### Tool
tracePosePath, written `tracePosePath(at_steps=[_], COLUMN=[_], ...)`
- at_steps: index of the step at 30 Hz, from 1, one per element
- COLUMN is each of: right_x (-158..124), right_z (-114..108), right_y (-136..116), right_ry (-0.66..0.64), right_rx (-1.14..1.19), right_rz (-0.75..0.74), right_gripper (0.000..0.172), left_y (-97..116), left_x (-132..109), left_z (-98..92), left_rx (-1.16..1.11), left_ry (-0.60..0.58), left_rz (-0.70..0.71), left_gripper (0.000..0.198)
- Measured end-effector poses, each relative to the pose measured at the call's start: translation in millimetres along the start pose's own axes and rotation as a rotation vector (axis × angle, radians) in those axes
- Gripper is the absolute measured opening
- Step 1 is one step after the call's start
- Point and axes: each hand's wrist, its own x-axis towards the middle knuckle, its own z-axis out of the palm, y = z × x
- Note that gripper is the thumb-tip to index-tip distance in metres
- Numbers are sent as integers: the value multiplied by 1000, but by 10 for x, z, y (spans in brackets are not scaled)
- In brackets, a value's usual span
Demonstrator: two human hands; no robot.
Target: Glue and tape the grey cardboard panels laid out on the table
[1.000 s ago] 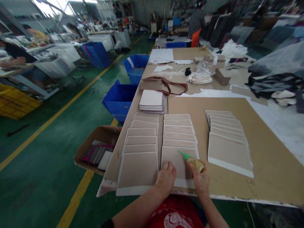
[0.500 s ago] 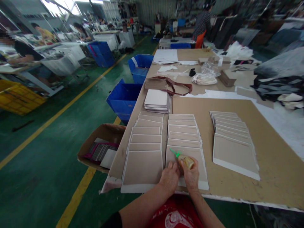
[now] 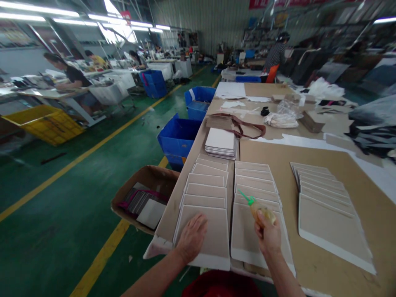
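My right hand (image 3: 268, 232) is closed around a yellowish glue bottle (image 3: 262, 213) with a green nozzle. It hovers over the middle row of overlapping beige panels (image 3: 246, 237), the nozzle pointing up and left. My left hand (image 3: 193, 235) lies with fingers stretched out on the front panel of the left row (image 3: 213, 239), holding nothing. Each panel is flat, with a pale edge strip. A third fanned row of panels (image 3: 331, 222) lies to the right.
Behind the rows sit a stack of white-topped panels (image 3: 220, 140) and a brown strap (image 3: 247, 134). Left of the table are a cardboard box (image 3: 123, 200) and blue bins (image 3: 177, 136). A plastic bag (image 3: 283, 115) lies further back. Other people work in the background.
My left hand has moved left from the middle row onto the left row's front panel. The right hand keeps hold of the glue bottle. The view has tilted up and shifted left.
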Motion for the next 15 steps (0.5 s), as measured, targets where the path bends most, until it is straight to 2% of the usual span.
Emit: tracePosePath(at_steps=[2,4,10,15], right_x=[139,322,1066,1591], right_z=[216,456,1083,1378], right_y=[-52,-76,40,190], right_ry=[-12,-13,67,113], right_rx=[-19,-41,-192,-323], right_rz=[-18,-34,-119,-166], right_gripper=[53,57,63,62], left_y=[-237,-357,-371,-398], left_x=[-44,-66,-66,-24], left_z=[20,34,0,-35], left_rx=[40,50,35,29], left_ry=[6,-1,29,46], left_rz=[7,32,56,70], left_gripper=[39,41,49,52])
